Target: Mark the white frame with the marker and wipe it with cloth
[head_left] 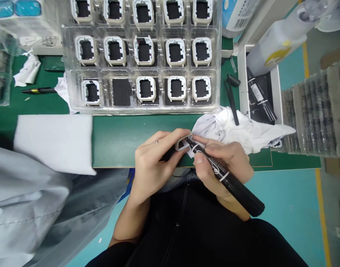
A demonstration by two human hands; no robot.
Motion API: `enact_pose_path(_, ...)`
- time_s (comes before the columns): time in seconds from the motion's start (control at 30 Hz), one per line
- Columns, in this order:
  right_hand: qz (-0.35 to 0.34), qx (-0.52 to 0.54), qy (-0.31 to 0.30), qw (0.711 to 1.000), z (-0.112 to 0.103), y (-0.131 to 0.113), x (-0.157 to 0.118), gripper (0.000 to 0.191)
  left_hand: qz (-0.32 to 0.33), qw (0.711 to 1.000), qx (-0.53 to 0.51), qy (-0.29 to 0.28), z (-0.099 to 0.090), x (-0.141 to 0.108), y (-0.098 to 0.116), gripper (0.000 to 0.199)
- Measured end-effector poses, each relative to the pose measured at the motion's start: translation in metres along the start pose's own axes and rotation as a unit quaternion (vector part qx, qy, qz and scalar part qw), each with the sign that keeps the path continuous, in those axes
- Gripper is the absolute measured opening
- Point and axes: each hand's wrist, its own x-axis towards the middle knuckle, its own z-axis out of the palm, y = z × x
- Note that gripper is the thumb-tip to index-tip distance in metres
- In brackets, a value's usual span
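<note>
My left hand (159,159) pinches a small white watch-case frame (182,143) over the front edge of the green bench. In my right hand (228,163) is a thick black marker pen (228,180), uncapped, its tip at the frame's inner rim; whether it touches cannot be made out. One finger of the right hand lies near the frame's far side. Beyond my hands stands a clear plastic tray (117,110) with rows of similar white frames (146,89). A single compartment (121,92) in its front row shows only a dark base.
Crumpled white cloth (214,124) lies right of my hands, with black tweezers (231,98) on it. A white box (280,100) holds another marker and a spray bottle (278,44). Stacked trays (317,107) stand far right. At left are a white pad (54,142) and a person's grey sleeve (28,196).
</note>
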Motion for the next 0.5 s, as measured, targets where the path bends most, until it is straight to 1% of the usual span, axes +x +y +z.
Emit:
enact_pose_path(0.07, -0.008, 0.018, 0.000, 1.000, -0.0007, 0.0003, 0.0005, 0.031, -0.001, 1.000, -0.001, 0.002, 0.0002, -0.0005, -0.0006, 0.031)
enact_pose_path(0.17, 0.011, 0.021, 0.002, 1.000, 0.0010, -0.0001, 0.0008, 0.031, -0.006, 1.000, 0.005, -0.001, 0.0001, -0.0008, -0.0006, 0.030)
enact_pose_path(0.37, 0.018, -0.005, 0.032, 0.999, 0.0048, -0.0024, 0.0001, 0.021, -0.014, 1.000, -0.002, -0.003, -0.0003, 0.0003, 0.0016, 0.029)
enact_pose_path(0.5, 0.004, 0.013, 0.027, 1.000, 0.0042, -0.0006, 0.0008, 0.023, -0.007, 1.000, -0.008, -0.003, -0.0003, 0.0008, 0.0015, 0.029)
